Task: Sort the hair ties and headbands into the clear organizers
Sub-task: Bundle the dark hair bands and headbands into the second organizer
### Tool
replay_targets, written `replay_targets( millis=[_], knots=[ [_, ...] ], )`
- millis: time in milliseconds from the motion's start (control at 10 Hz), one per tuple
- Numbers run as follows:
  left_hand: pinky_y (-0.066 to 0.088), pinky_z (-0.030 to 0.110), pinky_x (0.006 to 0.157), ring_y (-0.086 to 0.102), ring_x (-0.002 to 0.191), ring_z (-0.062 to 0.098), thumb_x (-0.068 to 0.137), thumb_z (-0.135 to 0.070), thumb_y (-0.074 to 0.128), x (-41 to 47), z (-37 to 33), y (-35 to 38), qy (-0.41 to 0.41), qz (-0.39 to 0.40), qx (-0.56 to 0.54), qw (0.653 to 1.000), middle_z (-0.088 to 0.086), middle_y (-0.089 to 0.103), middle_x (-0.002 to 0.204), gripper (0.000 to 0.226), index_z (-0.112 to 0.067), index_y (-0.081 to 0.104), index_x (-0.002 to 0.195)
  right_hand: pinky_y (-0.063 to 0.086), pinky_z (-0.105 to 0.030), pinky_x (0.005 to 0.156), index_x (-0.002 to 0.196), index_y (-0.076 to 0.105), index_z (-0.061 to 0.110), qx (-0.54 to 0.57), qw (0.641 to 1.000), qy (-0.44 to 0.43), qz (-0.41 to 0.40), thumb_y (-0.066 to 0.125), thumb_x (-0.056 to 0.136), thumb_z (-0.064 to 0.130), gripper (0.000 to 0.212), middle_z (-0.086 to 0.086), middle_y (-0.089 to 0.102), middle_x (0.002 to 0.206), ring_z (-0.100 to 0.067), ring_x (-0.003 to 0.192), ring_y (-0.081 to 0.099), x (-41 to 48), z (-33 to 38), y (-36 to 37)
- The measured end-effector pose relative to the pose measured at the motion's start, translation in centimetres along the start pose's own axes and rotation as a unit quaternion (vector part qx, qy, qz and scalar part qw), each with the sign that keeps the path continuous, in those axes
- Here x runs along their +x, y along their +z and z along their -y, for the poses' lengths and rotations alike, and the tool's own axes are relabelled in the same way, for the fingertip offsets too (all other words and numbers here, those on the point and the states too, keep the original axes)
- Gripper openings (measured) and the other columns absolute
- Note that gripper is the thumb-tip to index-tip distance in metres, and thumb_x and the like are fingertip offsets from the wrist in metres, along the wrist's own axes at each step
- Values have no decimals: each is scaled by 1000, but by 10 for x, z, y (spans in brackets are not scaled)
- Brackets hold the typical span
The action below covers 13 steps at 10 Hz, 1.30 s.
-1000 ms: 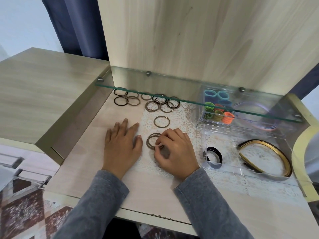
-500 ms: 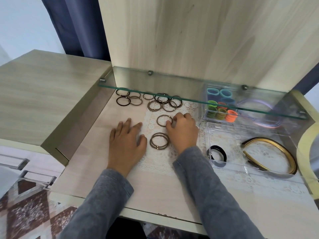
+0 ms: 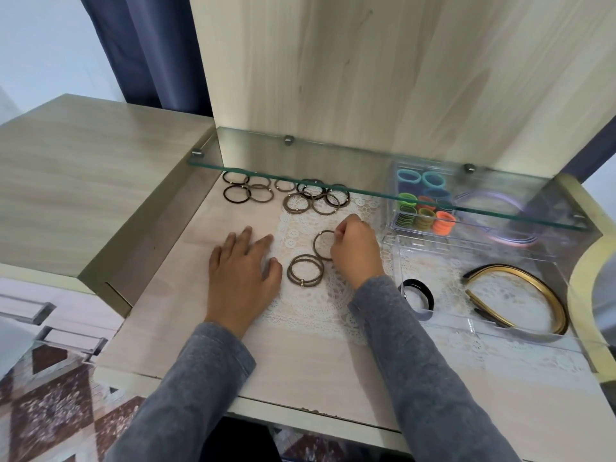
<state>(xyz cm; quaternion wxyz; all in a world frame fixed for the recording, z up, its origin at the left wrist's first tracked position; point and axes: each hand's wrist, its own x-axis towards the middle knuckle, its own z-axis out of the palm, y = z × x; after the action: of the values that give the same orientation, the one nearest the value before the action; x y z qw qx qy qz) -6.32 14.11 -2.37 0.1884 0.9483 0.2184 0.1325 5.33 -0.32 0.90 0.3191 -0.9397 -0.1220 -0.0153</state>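
The right hand (image 3: 358,253) curls its fingers tight, pinching the rim of a brown hair tie (image 3: 315,245) lying on the lace mat (image 3: 310,305) (just beside a small stack of ties (image 3: 301,283)). The left hand (image 3: 243,278) lies flat on the tabletop (image 3: 186,311), fingers straight, holding nothing.

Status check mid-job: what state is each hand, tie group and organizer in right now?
left hand: flat on the desk, holding nothing.
right hand: pinching the single brown tie.
stacked brown ties: loose on the lace, between the hands.
scattered ties: unsorted under the glass shelf.
near organizer: holds gold headband and black tie.
far organizer: holds coloured ties.
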Motion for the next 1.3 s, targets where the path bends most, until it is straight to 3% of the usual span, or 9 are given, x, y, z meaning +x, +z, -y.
replay_targets(
  millis=[200,300,500,800,1000,1300],
  knots=[
    [19,47,119,31,146,31,85,-42,37,1,1,1,2,-5,0,1000,8,38,157,61,-26,55,140,34,-6,72,105,63,4,107,991,-44,-66,47,96,2,19,-10,55,105,-10,83,45,-22,-12,3],
    [18,47,120,30,146,31,85,-43,37,1,0,0,2,-6,-2,1000,7,38,157,61,-27,55,141,36,-4,76,98,65,6,185,974,-85,-98,51,94,3,14,-7,57,100,-2,85,49,-30,-15,4],
    [19,48,119,32,146,31,84,-43,39,0,2,2,2,-12,-3,1000,7,40,156,60,-27,56,139,39,-8,75,97,66,4,217,947,-200,-128,58,92,2,10,-3,58,95,0,86,52,-42,-13,-2],
    [16,45,120,29,147,29,85,-44,37,1,1,2,0,-6,-3,1000,5,37,158,60,-30,54,141,50,-27,81,94,68,0,170,922,-344,-57,64,87,-3,9,-7,58,97,-14,91,57,-57,-26,-4],
    [17,46,120,29,147,29,85,-44,38,1,2,3,1,-8,-10,1000,6,38,157,60,-28,54,141,50,-31,79,95,69,3,136,925,-354,0,64,88,2,9,-4,58,98,-14,89,57,-58,-28,-3],
    [16,45,120,28,148,29,86,-45,36,0,2,2,4,-2,-8,1000,6,36,159,61,-29,53,142,50,-33,73,93,68,6,123,931,-343,20,62,85,3,10,-1,57,98,-14,85,56,-61,-30,-2]
  ],
)
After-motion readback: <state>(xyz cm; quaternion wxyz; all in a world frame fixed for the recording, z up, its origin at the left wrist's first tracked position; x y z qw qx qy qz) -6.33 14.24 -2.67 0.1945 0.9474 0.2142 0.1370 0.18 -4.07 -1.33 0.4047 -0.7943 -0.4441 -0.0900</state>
